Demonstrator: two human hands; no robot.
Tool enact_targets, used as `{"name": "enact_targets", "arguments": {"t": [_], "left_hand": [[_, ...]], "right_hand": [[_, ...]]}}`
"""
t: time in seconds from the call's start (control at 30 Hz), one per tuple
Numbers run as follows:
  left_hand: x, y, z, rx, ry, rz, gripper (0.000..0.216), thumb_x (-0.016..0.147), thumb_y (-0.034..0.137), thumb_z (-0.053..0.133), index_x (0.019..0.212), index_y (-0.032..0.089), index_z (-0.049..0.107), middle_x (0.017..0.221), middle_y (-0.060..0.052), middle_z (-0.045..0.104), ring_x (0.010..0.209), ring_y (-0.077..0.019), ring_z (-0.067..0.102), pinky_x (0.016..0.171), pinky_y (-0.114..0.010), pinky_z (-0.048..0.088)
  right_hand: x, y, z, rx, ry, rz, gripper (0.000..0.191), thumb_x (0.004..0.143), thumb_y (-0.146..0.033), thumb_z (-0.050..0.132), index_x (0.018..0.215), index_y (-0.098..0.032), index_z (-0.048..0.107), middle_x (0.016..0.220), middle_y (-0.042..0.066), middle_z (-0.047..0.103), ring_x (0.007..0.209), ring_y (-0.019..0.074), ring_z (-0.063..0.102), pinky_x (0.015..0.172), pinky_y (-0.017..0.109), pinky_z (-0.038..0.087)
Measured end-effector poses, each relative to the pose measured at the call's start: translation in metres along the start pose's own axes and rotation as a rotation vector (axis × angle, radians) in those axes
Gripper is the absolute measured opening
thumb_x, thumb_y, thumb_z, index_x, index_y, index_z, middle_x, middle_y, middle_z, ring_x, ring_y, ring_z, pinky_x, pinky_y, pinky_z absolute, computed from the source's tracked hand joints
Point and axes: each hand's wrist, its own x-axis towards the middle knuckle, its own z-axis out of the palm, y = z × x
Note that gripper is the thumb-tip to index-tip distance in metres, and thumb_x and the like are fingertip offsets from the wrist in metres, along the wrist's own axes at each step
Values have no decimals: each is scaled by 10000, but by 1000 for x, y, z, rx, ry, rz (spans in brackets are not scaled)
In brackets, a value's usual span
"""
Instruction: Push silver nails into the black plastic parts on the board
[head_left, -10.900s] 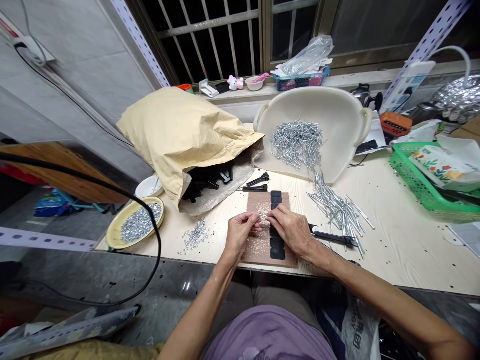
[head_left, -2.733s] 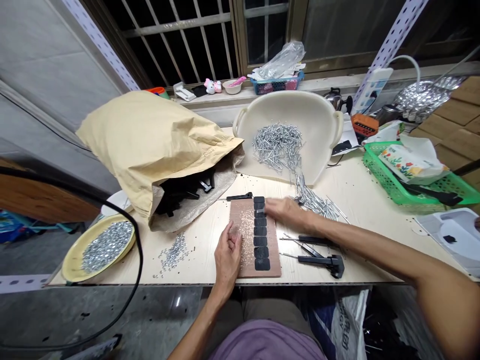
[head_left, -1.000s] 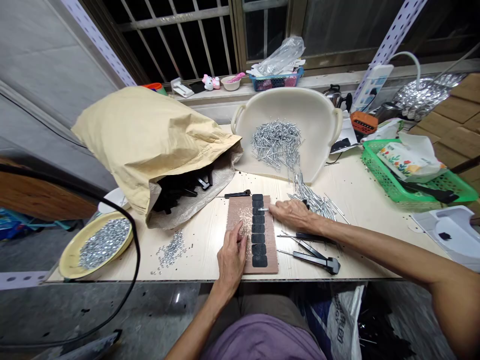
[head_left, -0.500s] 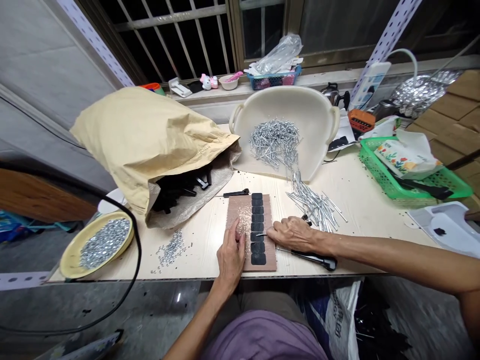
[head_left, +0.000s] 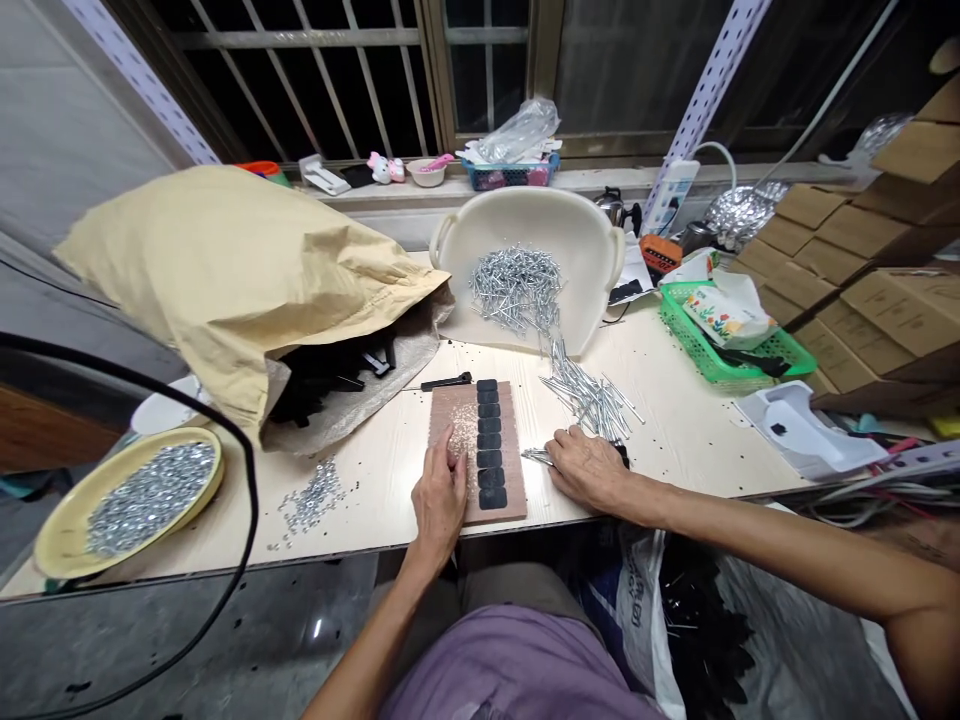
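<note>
My left hand (head_left: pixel 441 492) rests on the left side of a brown ridged board (head_left: pixel 512 430), fingers stretched out beside scattered tiny pale bits. A column of black rounded pads (head_left: pixel 489 441) runs down the board. To the right of the board, my right hand (head_left: pixel 589 468) is low on the table, fingers curled over several thin metal pins (head_left: pixel 535 455) whose ends stick out to the left. Its fingertips are partly hidden. A small black piece (head_left: pixel 622 453) shows beside the right wrist. Behind that hand lies a loose heap of long metal pins (head_left: pixel 592 392).
A white basin (head_left: pixel 585 225) of pins leans at the back. To the left are a tan sack (head_left: pixel 225 260) of black parts, a yellow dish (head_left: pixel 212 482) and small clear-silver pieces (head_left: pixel 315 495). A black-handled tool (head_left: pixel 448 381) lies behind the board. A green basket (head_left: pixel 686 340) stands right.
My right hand has moved off the black pads, rightward onto the table by the pins. The black-handled tool beneath it is no longer visible. My left hand stays on the board; the view has shifted.
</note>
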Motion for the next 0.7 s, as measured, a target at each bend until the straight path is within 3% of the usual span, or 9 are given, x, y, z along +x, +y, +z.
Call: {"name": "enact_targets", "arguments": {"t": [0.2, 0.3, 0.4, 0.53, 0.6, 0.7], "left_hand": [[-3, -1, -1, -18, 11, 11, 424, 905, 219, 425, 1327, 186, 399, 902, -51, 580, 762, -148, 579, 652, -243, 467], [-4, -3, -1, -14, 18, 16, 424, 909, 220, 417, 1332, 189, 390, 925, -58, 583, 794, -159, 587, 669, -254, 474], [-5, -4, -2, -25, 20, 18, 423, 909, 215, 419, 1329, 190, 391, 939, -64, 587, 804, -162, 590, 678, -258, 477], [-4, -4, -2, -50, 7, 7, 414, 908, 211, 426, 1320, 187, 401, 943, -64, 588, 796, -158, 586, 683, -259, 476], [-4, -5, -3, -59, 2, -6, 416, 907, 219, 435, 1320, 195, 402, 932, -58, 587, 779, -155, 582, 661, -252, 473], [-4, -6, -3, -92, -6, -22, 418, 907, 221, 439, 1322, 199, 399, 935, -58, 586, 788, -157, 581, 679, -256, 476]], "right_hand": [[20, -9, 3, -52, 25, 87, 160, 790, -71, 445, 881, -133, 560, 907, 136, 593, 934, 257, 501, 582, 290, 415], [20, -5, -15, -44, 59, 161, 129, 809, -113, 449, 907, -139, 530, 863, 130, 593, 926, 258, 507, 546, 270, 379], [6, 16, -44, 9, 148, 262, 91, 849, -231, 449, 908, -168, 478, 807, 93, 574, 779, 212, 525, 540, 262, 350], [-45, 66, -60, 106, 284, 356, 130, 859, -329, 396, 831, -203, 413, 716, 56, 534, 655, 189, 511, 582, 290, 367], [-87, 89, -48, 187, 272, 431, 160, 843, -379, 386, 790, -228, 391, 685, 44, 530, 601, 194, 522, 557, 303, 375], [-159, 105, -8, 327, 259, 542, 169, 787, -434, 459, 734, -279, 419, 608, 34, 561, 539, 245, 564, 520, 354, 405]]}}
